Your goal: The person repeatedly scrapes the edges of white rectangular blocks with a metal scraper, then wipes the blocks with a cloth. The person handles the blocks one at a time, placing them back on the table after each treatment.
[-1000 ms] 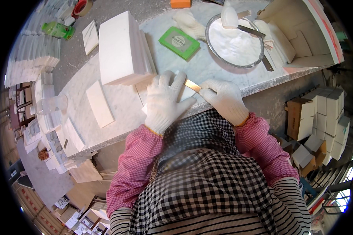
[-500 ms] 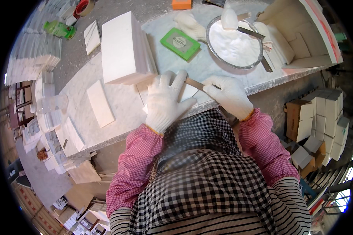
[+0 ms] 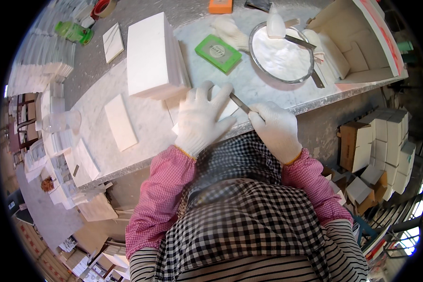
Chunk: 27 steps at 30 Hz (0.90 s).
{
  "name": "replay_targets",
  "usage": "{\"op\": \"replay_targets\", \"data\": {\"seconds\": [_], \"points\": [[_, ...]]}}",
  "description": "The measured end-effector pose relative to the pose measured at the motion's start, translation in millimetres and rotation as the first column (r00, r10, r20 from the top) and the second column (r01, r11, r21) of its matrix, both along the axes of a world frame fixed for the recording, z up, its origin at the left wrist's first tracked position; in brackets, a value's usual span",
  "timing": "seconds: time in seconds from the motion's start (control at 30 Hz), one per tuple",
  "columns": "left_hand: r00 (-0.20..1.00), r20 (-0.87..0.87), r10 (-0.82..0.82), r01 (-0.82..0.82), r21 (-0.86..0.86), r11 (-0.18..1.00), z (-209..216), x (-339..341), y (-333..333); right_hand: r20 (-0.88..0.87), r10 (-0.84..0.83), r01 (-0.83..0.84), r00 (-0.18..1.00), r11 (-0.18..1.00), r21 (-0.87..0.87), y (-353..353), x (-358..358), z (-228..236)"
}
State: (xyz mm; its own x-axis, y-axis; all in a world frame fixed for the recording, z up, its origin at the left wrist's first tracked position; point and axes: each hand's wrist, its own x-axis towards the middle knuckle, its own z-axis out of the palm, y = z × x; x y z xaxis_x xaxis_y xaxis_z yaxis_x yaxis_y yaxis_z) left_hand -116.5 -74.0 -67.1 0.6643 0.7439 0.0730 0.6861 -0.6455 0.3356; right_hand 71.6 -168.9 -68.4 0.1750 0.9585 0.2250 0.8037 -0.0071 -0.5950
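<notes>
My left hand (image 3: pixel 199 117), in a white knit glove, lies with its fingers spread on a white tile (image 3: pixel 230 110) near the table's front edge. It covers most of that tile. My right hand (image 3: pixel 276 130), gloved too, is closed around a narrow flat metal blade (image 3: pixel 240 103), like a scraper. The blade's far end reaches over to the tile beside my left fingertips. Just beyond my left hand stands a thick stack of white tiles (image 3: pixel 148 56). A green box (image 3: pixel 218 53) lies flat past my hands.
A bowl (image 3: pixel 283 82) of white powder or paste stands at the far right, with a white squeeze bottle (image 3: pixel 275 22) and a dark blade (image 3: pixel 300 42) across it. An open carton (image 3: pixel 369 73) sits beside it. Left lies a loose tile (image 3: pixel 120 123); cartons (image 3: pixel 355 145) stand below right.
My right hand has drawn slightly down toward me, and the blade has turned to a steeper slant. My left hand stays spread on the tile.
</notes>
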Motion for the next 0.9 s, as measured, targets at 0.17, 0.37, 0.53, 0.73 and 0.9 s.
{"op": "replay_targets", "data": {"seconds": [0.17, 0.37, 0.53, 0.73, 0.9], "points": [[0.998, -0.051, -0.026, 0.027, 0.023, 0.999, -1.6, -1.3, 1.1, 0.062, 0.055, -0.058, 0.997, 0.998, 0.037, 1.7, -2.6, 1.6], [0.995, -0.086, -0.048, 0.050, 0.021, 0.999, -2.7, -2.4, 1.4, 0.211, 0.142, -0.155, 0.967, 0.987, 0.046, 6.7, -0.5, 4.9], [0.997, -0.064, -0.042, 0.043, 0.010, 0.999, -2.0, -2.3, 1.5, 0.071, 0.105, -0.094, 0.992, 0.985, -0.145, 7.6, -0.4, 9.5], [0.999, -0.032, -0.043, 0.043, 0.004, 0.999, -3.5, -3.0, 2.2, 0.118, 0.129, -0.112, 0.985, 0.984, -0.139, 10.8, -0.6, 9.6], [0.999, -0.008, -0.039, 0.039, 0.003, 0.999, -3.4, -3.3, 2.0, 0.141, 0.144, -0.124, 0.979, 0.981, -0.146, 12.7, -0.1, 9.4]]}}
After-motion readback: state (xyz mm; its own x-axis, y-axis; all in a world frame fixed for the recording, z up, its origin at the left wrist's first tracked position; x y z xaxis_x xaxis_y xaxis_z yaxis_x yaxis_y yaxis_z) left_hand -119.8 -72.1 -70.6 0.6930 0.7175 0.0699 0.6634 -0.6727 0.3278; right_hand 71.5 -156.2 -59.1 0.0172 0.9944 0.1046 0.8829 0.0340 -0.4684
